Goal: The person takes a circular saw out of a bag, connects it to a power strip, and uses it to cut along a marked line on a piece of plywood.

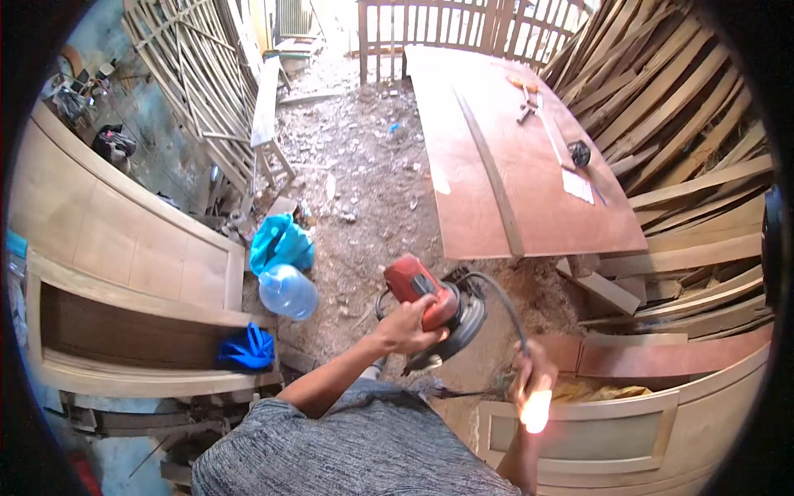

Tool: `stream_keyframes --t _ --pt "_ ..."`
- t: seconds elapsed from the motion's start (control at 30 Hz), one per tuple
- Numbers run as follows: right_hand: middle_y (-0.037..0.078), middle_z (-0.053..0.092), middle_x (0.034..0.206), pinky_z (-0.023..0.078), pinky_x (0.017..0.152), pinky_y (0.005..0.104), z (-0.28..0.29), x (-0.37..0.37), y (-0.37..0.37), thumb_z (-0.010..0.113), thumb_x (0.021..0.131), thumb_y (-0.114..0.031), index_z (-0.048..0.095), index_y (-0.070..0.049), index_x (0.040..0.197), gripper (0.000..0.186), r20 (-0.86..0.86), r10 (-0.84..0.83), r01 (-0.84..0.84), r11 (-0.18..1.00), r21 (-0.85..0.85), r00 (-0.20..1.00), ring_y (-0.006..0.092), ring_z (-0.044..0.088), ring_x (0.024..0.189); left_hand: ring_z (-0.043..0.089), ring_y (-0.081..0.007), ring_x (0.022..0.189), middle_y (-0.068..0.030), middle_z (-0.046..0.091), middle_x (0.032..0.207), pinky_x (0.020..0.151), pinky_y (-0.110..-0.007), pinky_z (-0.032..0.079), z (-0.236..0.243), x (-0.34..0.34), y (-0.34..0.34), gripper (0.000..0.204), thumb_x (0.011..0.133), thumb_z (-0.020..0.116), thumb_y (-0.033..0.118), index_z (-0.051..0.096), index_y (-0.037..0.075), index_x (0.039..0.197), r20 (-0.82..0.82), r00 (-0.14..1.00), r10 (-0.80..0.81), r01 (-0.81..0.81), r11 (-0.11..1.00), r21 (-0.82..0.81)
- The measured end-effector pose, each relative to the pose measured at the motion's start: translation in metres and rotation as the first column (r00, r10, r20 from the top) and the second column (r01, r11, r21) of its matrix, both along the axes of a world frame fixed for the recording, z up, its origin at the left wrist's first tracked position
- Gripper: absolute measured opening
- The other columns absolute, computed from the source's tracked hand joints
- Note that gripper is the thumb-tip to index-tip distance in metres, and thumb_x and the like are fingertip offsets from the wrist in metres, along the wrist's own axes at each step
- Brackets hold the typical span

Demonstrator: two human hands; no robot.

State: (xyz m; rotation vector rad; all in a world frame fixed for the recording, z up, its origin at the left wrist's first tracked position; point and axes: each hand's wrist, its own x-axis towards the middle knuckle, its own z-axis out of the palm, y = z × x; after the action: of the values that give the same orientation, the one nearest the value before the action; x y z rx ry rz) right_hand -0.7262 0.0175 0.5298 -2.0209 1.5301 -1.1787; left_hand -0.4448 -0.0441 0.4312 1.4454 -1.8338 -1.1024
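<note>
Big timber first: long rough planks crowd the right side, leaning and stacked past the right edge of the plywood-topped bench. Over on the left lies a broad pale wooden panel, and nearer, an open wooden frame with a bright blue bag at its right end. Down the bench runs a narrow wood strip, its near end right at the near edge. On the floor, a turquoise bag touches a clear plastic jug.

And here's the action: a red corded power tool with a rounded dark guard, held above the floor just off the bench's near left corner! The left hand is wrapped firmly round its red body. The right hand closes narrowly on the dark cable, a bright glare at its wrist. Smaller still, a black bundle and white paper sit along the bench's right edge.
</note>
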Motion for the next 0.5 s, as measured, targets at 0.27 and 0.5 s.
stream_keyframes --t 0.27,0.5 --pt "0.015 0.07 0.09 0.05 0.072 0.0344 -0.146 -0.059 -0.211 0.059 0.105 -0.023 0.072 -0.002 0.107 0.025 -0.066 0.273 -0.222 0.883 0.414 0.96 0.0166 0.065 0.078 0.065 -0.018 0.09 -0.0078 0.067 0.102 0.084 -0.035 0.053 0.022 -0.007 0.021 0.057 0.085 0.078 0.021 0.056 0.004 0.135 -0.352 0.928 -0.126 0.139 0.99 0.013" --pt "0.014 0.074 0.114 0.048 0.097 0.0375 -0.305 -0.051 -0.09 0.043 0.106 -0.044 0.068 0.003 0.121 0.055 0.47 0.318 -0.567 0.498 0.656 0.823 0.022 0.066 0.109 0.058 -0.0118 0.07 -0.0023 0.061 0.091 0.061 -0.029 0.049 0.089 -0.018 0.024 0.055 0.09 0.067 0.019 0.05 0.005 0.14 -0.801 0.593 0.085 0.272 0.915 0.298"
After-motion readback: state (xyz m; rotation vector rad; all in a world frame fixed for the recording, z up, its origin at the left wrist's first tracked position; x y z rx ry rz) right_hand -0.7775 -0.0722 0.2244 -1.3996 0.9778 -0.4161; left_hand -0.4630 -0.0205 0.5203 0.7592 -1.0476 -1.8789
